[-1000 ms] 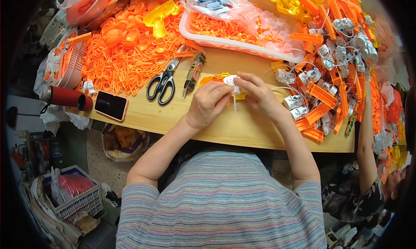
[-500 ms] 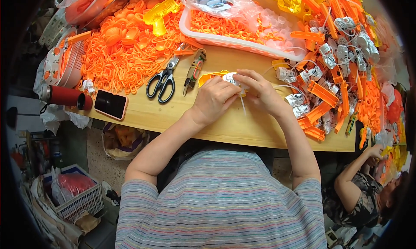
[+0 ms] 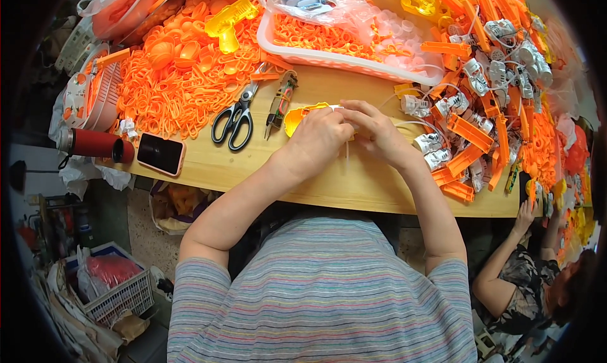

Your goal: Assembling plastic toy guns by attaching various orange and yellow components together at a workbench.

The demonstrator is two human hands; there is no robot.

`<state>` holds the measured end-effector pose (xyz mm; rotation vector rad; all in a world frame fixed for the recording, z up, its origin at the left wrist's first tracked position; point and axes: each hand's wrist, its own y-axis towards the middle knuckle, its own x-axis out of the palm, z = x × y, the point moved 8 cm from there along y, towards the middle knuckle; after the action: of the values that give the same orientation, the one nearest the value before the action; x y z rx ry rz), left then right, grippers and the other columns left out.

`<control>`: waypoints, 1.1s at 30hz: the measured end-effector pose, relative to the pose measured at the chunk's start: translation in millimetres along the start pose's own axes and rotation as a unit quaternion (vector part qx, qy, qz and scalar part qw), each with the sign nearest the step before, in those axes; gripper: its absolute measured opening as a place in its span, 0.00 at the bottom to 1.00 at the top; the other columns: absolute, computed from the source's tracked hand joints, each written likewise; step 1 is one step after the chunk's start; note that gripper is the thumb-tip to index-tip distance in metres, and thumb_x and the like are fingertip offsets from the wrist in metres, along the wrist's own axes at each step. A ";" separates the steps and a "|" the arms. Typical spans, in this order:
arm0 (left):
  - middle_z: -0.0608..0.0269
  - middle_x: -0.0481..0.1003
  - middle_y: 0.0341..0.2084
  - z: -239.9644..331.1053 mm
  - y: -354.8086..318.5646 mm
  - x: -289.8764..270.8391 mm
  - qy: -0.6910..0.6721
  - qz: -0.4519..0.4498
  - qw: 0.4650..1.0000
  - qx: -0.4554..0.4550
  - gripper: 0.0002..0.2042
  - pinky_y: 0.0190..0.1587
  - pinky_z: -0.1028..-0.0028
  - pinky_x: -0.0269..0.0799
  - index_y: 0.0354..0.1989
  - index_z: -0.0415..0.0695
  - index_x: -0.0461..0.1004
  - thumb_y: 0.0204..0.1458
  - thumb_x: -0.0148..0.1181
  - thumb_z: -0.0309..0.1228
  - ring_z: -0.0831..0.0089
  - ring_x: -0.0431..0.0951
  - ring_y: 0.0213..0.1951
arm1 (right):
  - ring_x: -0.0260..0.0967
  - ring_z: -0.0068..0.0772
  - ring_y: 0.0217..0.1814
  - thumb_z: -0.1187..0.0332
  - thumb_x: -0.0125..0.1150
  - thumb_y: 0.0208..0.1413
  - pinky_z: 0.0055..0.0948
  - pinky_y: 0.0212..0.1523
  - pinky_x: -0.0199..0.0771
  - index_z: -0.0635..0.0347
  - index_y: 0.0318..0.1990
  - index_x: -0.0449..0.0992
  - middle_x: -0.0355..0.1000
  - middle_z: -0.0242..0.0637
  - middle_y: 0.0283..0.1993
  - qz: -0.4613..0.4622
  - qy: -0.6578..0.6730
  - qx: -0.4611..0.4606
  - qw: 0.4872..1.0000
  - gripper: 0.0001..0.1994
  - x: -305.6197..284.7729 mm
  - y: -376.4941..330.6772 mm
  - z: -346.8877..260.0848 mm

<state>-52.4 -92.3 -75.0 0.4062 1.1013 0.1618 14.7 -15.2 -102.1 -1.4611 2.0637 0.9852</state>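
My left hand is curled around a yellow plastic part, whose rounded end sticks out beyond the knuckles. Close against it, my right hand has its fingers bent inward, and what lies under them is mostly hidden. A thin white tube hangs down between the two hands toward the tabletop. A sliver of something white shows at the fingertips. Left of my hands lie a slim tool with a pointed metal tip and black-handled scissors.
Orange plastic pieces heap at the left, with a yellow toy-gun-shaped part on top. A white tub stands behind. Orange parts with white mechanisms pile right. A phone and red flask lie left. Another person's arm reaches in at lower right.
My left hand has shifted slightly right and closer to my right hand, covering the white piece that showed before. The tube has swung left. The other person's arm has stretched toward the table.
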 end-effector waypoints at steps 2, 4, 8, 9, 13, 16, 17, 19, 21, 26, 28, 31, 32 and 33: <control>0.54 0.76 0.30 -0.4 0.4 1.3 -0.021 -0.015 1.000 0.001 0.04 0.44 0.60 0.74 0.27 0.40 0.77 0.42 0.59 0.24 0.58 0.78 0.40 | 0.65 0.50 0.61 0.88 0.58 0.38 0.38 0.58 0.70 0.57 0.57 0.71 0.66 0.47 0.58 -0.001 0.006 0.002 1.000 0.33 0.4 0.5 -0.2; 0.53 0.76 0.32 -2.7 -1.0 0.8 -0.049 0.002 0.999 -0.004 0.02 0.44 0.60 0.75 0.25 0.39 0.76 0.41 0.59 0.23 0.57 0.78 0.40 | 0.65 0.50 0.61 0.88 0.58 0.37 0.39 0.59 0.70 0.57 0.57 0.71 0.66 0.47 0.58 -0.002 0.013 0.003 1.000 0.33 1.1 0.3 0.4; 0.52 0.77 0.32 6.4 0.1 1.2 0.023 0.014 1.000 0.015 0.03 0.43 0.59 0.75 0.25 0.38 0.78 0.40 0.59 0.23 0.55 0.78 0.39 | 0.65 0.51 0.61 0.87 0.58 0.38 0.38 0.59 0.70 0.58 0.56 0.71 0.66 0.47 0.59 -0.009 -0.004 0.000 1.000 0.31 2.0 -1.9 2.4; 0.51 0.77 0.31 4.2 3.8 2.9 0.011 -0.013 1.000 0.008 0.04 0.43 0.59 0.75 0.26 0.39 0.78 0.41 0.59 0.22 0.54 0.79 0.39 | 0.65 0.51 0.61 0.87 0.59 0.38 0.38 0.59 0.70 0.59 0.56 0.71 0.65 0.48 0.59 -0.014 -0.006 0.002 1.000 0.30 2.3 -1.8 3.0; 0.53 0.78 0.31 -13.2 14.2 10.4 -0.062 -0.154 0.983 -0.074 0.05 0.42 0.62 0.74 0.31 0.39 0.80 0.44 0.63 0.22 0.56 0.78 0.38 | 0.67 0.47 0.61 0.85 0.62 0.43 0.36 0.58 0.71 0.61 0.56 0.70 0.65 0.46 0.60 -0.029 0.006 0.022 0.999 0.28 3.8 3.5 9.9; 0.54 0.79 0.31 -23.5 10.2 4.7 -0.145 -0.106 0.981 -0.072 0.05 0.41 0.62 0.75 0.32 0.39 0.80 0.46 0.64 0.23 0.57 0.79 0.37 | 0.68 0.45 0.60 0.85 0.62 0.44 0.35 0.56 0.73 0.61 0.56 0.71 0.65 0.44 0.59 -0.058 0.058 0.043 0.996 0.27 3.9 10.3 10.9; 0.54 0.79 0.31 -25.4 7.3 6.1 -0.145 -0.107 0.981 -0.072 0.05 0.41 0.62 0.75 0.32 0.39 0.80 0.46 0.64 0.23 0.57 0.79 0.37 | 0.68 0.44 0.60 0.85 0.63 0.44 0.34 0.56 0.73 0.61 0.56 0.71 0.66 0.43 0.59 -0.067 0.068 0.058 0.994 0.27 3.1 12.4 12.1; 0.54 0.78 0.32 -18.2 4.5 -6.1 -0.151 -0.026 0.988 -0.001 0.06 0.40 0.63 0.75 0.33 0.39 0.79 0.46 0.64 0.22 0.58 0.79 0.37 | 0.68 0.43 0.60 0.85 0.63 0.43 0.34 0.55 0.73 0.61 0.56 0.71 0.66 0.42 0.59 -0.076 0.079 0.073 0.991 0.27 4.1 12.8 13.4; 0.55 0.78 0.32 -17.2 0.4 -8.8 -0.159 0.005 0.987 0.013 0.07 0.39 0.64 0.75 0.34 0.39 0.79 0.46 0.64 0.21 0.58 0.79 0.36 | 0.71 0.46 0.54 0.88 0.56 0.41 0.34 0.51 0.76 0.59 0.56 0.72 0.68 0.44 0.55 -0.053 0.066 0.050 0.995 0.29 0.4 13.8 10.1; 0.56 0.77 0.33 -20.9 -8.9 -12.1 -0.147 0.054 0.988 0.012 0.09 0.39 0.66 0.75 0.37 0.40 0.77 0.46 0.63 0.20 0.58 0.78 0.36 | 0.71 0.46 0.55 0.87 0.57 0.41 0.35 0.53 0.75 0.58 0.56 0.72 0.69 0.44 0.54 -0.055 0.064 0.047 0.995 0.30 0.4 14.6 11.3; 0.56 0.77 0.33 -18.0 -7.9 -13.8 -0.136 0.060 0.989 0.021 0.09 0.40 0.66 0.75 0.37 0.40 0.77 0.46 0.63 0.20 0.58 0.78 0.36 | 0.70 0.46 0.55 0.87 0.57 0.41 0.35 0.53 0.75 0.58 0.56 0.72 0.69 0.44 0.54 -0.058 0.059 0.044 0.996 0.30 0.7 14.8 11.4; 0.56 0.77 0.33 -14.4 -6.3 -11.1 -0.115 0.051 0.992 0.028 0.08 0.40 0.66 0.75 0.36 0.40 0.77 0.46 0.63 0.20 0.58 0.78 0.36 | 0.70 0.46 0.55 0.86 0.58 0.41 0.36 0.53 0.75 0.58 0.56 0.72 0.69 0.44 0.54 -0.058 0.057 0.039 0.996 0.29 0.6 15.0 10.4; 0.56 0.77 0.33 -13.9 -6.0 -11.5 -0.116 0.050 0.992 0.029 0.08 0.40 0.66 0.75 0.36 0.40 0.77 0.46 0.63 0.20 0.58 0.78 0.36 | 0.70 0.46 0.55 0.86 0.59 0.42 0.35 0.53 0.75 0.59 0.56 0.72 0.69 0.44 0.54 -0.059 0.058 0.040 0.996 0.29 0.9 15.1 10.1; 0.56 0.77 0.32 -12.8 -5.5 -10.5 -0.107 0.039 0.993 0.029 0.08 0.40 0.65 0.75 0.36 0.40 0.77 0.46 0.63 0.20 0.58 0.78 0.36 | 0.70 0.46 0.55 0.85 0.60 0.42 0.35 0.53 0.75 0.59 0.56 0.72 0.69 0.44 0.54 -0.060 0.060 0.042 0.996 0.28 1.3 14.8 10.1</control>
<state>-68.8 -97.6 -73.4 0.5070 0.8804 0.1522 -0.2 -5.6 -105.2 -1.6138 2.0462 0.7717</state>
